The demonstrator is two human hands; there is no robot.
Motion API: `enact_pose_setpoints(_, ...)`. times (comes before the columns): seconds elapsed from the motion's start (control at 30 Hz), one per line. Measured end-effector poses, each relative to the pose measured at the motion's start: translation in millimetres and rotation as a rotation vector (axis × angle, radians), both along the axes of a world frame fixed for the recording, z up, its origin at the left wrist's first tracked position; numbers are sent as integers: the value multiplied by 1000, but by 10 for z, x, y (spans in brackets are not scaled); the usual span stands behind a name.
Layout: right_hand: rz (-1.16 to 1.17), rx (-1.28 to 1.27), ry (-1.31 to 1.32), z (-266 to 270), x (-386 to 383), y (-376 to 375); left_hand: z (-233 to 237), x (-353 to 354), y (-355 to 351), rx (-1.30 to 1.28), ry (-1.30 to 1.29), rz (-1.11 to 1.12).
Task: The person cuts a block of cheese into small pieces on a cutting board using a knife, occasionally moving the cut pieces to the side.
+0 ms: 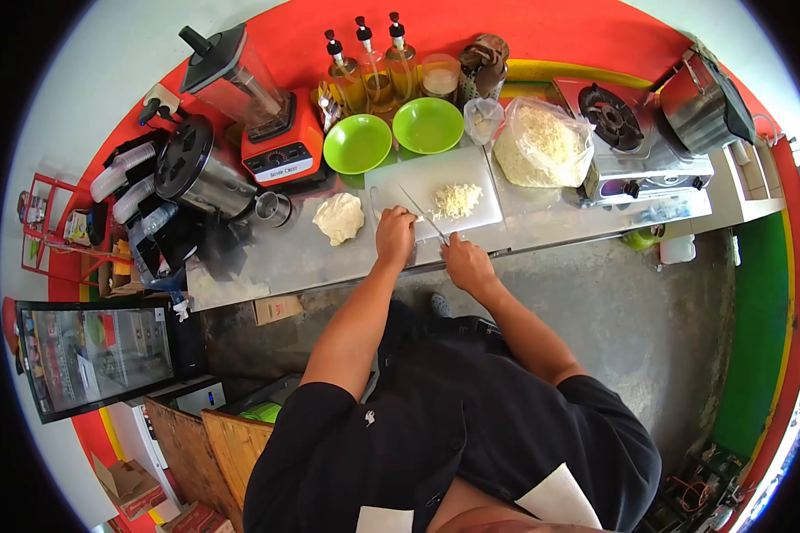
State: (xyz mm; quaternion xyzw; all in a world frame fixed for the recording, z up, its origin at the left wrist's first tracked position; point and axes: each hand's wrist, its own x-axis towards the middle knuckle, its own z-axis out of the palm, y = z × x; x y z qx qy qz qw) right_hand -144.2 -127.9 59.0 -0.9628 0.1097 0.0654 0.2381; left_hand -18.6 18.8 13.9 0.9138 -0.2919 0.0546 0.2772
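My right hand point(468, 264) is wrapped round the handle of a knife point(425, 214), whose blade points up and left over a white cutting board point(492, 169). Closed fingers of my left hand point(396, 236) rest at the board's lower left part, left of the blade; what they hold, if anything, is too small to tell. A small pile of pale chopped food point(457, 201) lies on the board, right of the blade. On the metal counter, left of the board, sits a pale lump point(339, 218).
Behind the board stand two green bowls point(357, 144) point(428, 125) and several pump bottles point(401, 67). A bag of shredded food point(542, 147) and a gas stove point(642, 169) are to the right. A red blender point(283, 153) and a steel cup point(273, 209) stand left.
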Motion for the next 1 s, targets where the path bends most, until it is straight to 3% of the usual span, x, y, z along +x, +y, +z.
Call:
enact_pose_setpoints(0.27,60,-56,75,60,-90,153,93,-18,-65,111,58,53)
enact_pose_setpoints(0.33,180,-208,128,140,-99,126,88,-8,-56,133,55,46)
enact_pose_setpoints(0.63,386,-331,272,342,-57,-242,86,5,-113,115,87,43)
enact_pose_setpoints(1.0,297,-306,175,27,147,-139,83,105,-104,107,76,41)
